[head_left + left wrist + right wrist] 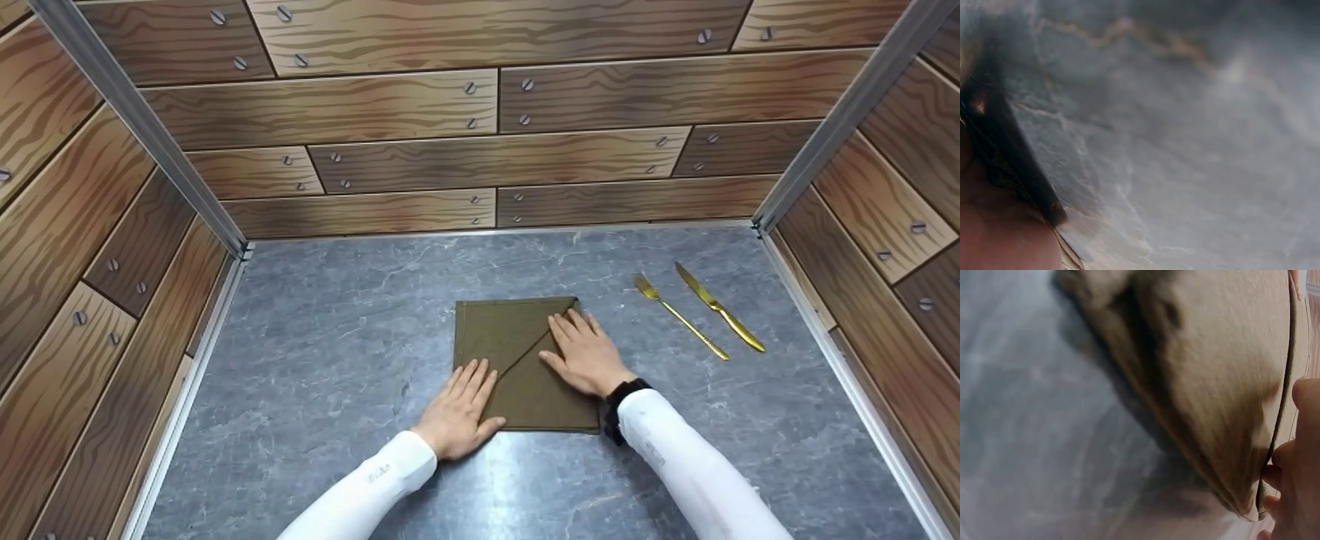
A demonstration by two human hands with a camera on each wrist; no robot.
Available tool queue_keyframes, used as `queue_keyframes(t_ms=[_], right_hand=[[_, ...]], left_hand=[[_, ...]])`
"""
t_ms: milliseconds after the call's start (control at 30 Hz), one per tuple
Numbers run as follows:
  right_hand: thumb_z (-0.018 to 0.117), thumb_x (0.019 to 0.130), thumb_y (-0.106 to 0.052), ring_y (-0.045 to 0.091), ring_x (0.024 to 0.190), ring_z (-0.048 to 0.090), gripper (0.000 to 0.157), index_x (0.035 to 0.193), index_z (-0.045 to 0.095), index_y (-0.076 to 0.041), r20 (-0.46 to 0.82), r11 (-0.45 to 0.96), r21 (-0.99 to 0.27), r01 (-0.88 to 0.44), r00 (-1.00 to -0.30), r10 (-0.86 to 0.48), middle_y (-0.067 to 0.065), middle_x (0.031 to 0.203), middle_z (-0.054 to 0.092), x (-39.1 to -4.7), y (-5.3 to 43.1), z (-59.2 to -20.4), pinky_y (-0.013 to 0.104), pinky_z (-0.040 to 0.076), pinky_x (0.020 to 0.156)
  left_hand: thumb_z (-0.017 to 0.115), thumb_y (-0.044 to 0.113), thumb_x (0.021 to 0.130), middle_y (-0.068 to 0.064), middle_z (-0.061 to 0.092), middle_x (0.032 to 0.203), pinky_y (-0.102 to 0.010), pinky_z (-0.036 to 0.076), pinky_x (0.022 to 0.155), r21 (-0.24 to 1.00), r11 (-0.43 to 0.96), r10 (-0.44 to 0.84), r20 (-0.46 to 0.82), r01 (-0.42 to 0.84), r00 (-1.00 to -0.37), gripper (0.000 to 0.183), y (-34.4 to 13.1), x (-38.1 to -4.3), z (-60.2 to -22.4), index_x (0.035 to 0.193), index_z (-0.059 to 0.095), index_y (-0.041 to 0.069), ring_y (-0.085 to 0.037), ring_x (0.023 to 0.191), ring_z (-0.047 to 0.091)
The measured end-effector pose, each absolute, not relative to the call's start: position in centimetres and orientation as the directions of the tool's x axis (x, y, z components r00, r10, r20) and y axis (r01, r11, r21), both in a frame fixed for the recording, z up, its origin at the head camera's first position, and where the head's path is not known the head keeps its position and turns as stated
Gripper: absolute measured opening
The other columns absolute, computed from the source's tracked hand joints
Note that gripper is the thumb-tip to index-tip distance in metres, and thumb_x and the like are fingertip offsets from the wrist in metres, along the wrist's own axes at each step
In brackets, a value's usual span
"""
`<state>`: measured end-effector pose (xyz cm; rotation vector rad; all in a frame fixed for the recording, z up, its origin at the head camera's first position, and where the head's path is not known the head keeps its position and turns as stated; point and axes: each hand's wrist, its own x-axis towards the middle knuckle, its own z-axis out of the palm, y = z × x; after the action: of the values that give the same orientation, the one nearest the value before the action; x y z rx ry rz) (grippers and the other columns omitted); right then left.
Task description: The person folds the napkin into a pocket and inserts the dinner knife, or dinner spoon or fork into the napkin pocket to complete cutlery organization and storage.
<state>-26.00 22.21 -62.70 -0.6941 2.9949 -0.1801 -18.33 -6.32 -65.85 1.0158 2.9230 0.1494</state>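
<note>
On the grey surface point(322, 360), a folded napkin point(502, 330) lies flat, left of a fork point(685, 321) and knife point(718, 308). The left hand point(459, 412) rests at its near left corner, fingers point(466, 382) straight, close together; the right hand point(589, 356) lies along its right edge, fingers slightly spread.

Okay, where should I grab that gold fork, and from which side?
Probably the fork is best pinched mid-handle with the right hand, from above and slightly left. It lies flat, tines away from you, its slim handle slanting toward the near right. The knife lies along its right, so the left side looks freer.
</note>
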Motion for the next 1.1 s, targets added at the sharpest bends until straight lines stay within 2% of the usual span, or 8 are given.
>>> queue_keyframes(t_ms=[100,433,667,900,1100], right_hand=[[0.041,0.108,-0.052,0.040,0.152,0.022,0.072,0.156,0.038,0.001,-0.050,0.899,-0.126,-0.420,-0.902,-0.429,0.021,0.160,0.037,-26.5,22.2,-62.5,0.057,0.014,0.123],[0.038,0.109,-0.051,0.037,0.154,0.016,0.064,0.155,0.045,-0.007,-0.071,0.909,-0.155,-0.386,-0.914,-0.400,0.019,0.166,0.024,-27.6,22.9,-62.6,0.058,0.015,0.123],[0.045,0.108,-0.048,0.037,0.155,0.014,0.062,0.147,0.051,-0.001,-0.017,0.897,-0.183,-0.402,-0.911,-0.412,0.021,0.167,0.021,-28.2,23.0,-62.8,0.055,0.014,0.123],[0.047,0.107,-0.047,0.038,0.153,0.021,0.070,0.157,0.035,0.002,-0.022,0.899,-0.180,-0.400,-0.912,-0.410,0.023,0.162,0.032,-28.7,23.8,-63.6,0.055,0.015,0.123],[0.043,0.109,-0.047,0.039,0.153,0.020,0.071,0.157,0.032,0.004,-0.054,0.900,-0.160,-0.405,-0.907,-0.418,0.023,0.164,0.026,-29.1,23.9,-63.3,0.054,0.015,0.124]], left_hand=[[0.024,0.062,0.107,-0.017,0.017,0.169,-0.044,0.013,0.125,0.085,0.784,0.618,-0.018,0.615,-0.786,0.081,-6.3,-18.3,-65.9,0.162,0.023,0.004,-0.031,0.156,0.014],[0.021,0.063,0.106,-0.016,0.013,0.170,-0.045,0.010,0.126,0.100,0.790,0.612,-0.051,0.605,-0.790,0.082,-6.3,-18.3,-65.8,0.164,0.019,0.006,-0.030,0.156,0.010],[0.018,0.065,0.105,-0.016,0.015,0.170,-0.044,0.011,0.126,0.078,0.788,0.614,-0.030,0.610,-0.789,0.083,-6.3,-18.5,-66.3,0.164,0.020,0.006,-0.031,0.156,0.011],[0.015,0.065,0.105,-0.015,0.012,0.170,-0.043,0.009,0.126,0.075,0.790,0.612,-0.056,0.608,-0.789,0.083,-6.3,-18.5,-66.3,0.164,0.017,0.007,-0.029,0.156,0.009],[0.015,0.065,0.105,-0.015,0.011,0.170,-0.043,0.009,0.126,0.080,0.791,0.611,-0.070,0.606,-0.788,0.083,-6.3,-18.5,-66.1,0.165,0.016,0.007,-0.029,0.157,0.008]])
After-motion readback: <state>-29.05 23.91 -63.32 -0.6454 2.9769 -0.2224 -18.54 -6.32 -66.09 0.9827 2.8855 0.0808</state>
